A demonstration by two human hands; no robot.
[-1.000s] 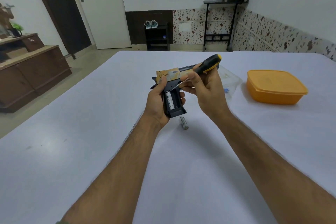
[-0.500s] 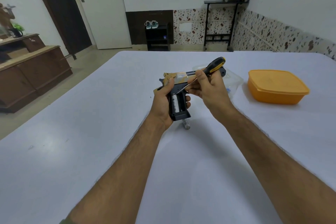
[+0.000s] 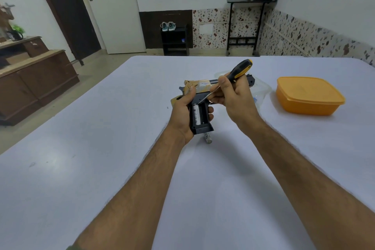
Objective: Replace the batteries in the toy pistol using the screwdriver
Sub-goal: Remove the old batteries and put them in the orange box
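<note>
White counter (image 3: 81,168) in a room with a white door behind. Left hand (image 3: 182,113) grips the toy pistol (image 3: 199,107) by its handle above the counter, battery bay open, one battery (image 3: 196,114) seated inside. Right hand (image 3: 233,95) grips the screwdriver (image 3: 238,72); its tip sits at the bay's top edge. Loose battery (image 3: 208,138) lies just below the pistol. Orange box (image 3: 308,95) stands well right of the pistol.

On the white table (image 3: 101,168), an orange lidded plastic container (image 3: 309,95) sits right of the black-and-gold toy pistol (image 3: 199,105); a loose silver battery (image 3: 208,138) lies just before it.
</note>
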